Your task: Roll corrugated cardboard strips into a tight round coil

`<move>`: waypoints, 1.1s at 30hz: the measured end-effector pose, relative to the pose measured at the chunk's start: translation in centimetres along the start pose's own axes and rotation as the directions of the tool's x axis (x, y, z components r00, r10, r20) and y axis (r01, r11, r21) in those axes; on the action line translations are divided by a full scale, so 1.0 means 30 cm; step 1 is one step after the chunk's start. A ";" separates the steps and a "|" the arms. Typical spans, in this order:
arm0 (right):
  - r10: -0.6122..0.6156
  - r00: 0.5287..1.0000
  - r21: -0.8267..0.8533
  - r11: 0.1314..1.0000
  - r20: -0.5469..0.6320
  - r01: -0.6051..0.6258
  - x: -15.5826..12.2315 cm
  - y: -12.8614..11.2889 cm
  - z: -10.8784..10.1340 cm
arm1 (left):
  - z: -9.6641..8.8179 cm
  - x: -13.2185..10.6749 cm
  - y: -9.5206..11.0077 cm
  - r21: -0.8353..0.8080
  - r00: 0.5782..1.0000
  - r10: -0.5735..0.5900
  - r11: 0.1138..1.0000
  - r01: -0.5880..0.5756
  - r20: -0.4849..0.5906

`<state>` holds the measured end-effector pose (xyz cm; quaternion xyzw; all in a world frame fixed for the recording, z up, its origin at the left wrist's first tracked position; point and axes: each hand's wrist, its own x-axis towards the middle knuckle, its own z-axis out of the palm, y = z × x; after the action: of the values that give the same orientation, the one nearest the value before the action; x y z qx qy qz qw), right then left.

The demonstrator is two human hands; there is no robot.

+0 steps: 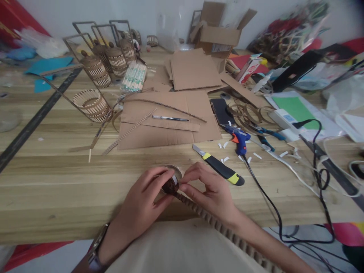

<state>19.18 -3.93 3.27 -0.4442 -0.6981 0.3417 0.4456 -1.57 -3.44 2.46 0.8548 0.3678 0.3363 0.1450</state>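
Observation:
My left hand (146, 201) and my right hand (209, 189) meet over the near edge of the wooden table (57, 189). Together they pinch a small tight roll of corrugated cardboard (171, 185). The left fingers curl round the roll. The right thumb and forefinger press its side. From the roll a long corrugated cardboard strip (222, 227) trails down to the right, under my right forearm. Just behind the roll lies a thin ring (178, 170), partly hidden by my fingers.
A black-and-yellow utility knife (218, 165) lies right of my hands. A blue glue gun (237, 138) with a black cord sits beyond it. Flat cardboard sheets (167, 121) with a pen (170, 118) lie mid-table. Woven cardboard baskets (93, 104) stand at the back left.

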 end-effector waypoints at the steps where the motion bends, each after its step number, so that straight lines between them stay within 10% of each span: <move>1: 0.003 1.000 -0.015 1.000 0.026 -0.002 0.007 -0.008 -0.011 | 0.000 0.002 0.000 0.010 1.000 0.008 1.000 -0.009 0.011; 33: 0.083 0.993 -0.338 0.935 -0.079 -0.105 0.014 -0.009 -0.026 | 0.062 0.089 -0.028 0.102 0.997 0.041 0.994 -0.047 0.067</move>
<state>19.74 -3.58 3.91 -0.5582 -0.7102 0.2220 0.3670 0.59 -0.92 1.94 0.8795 0.3609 0.2919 0.1050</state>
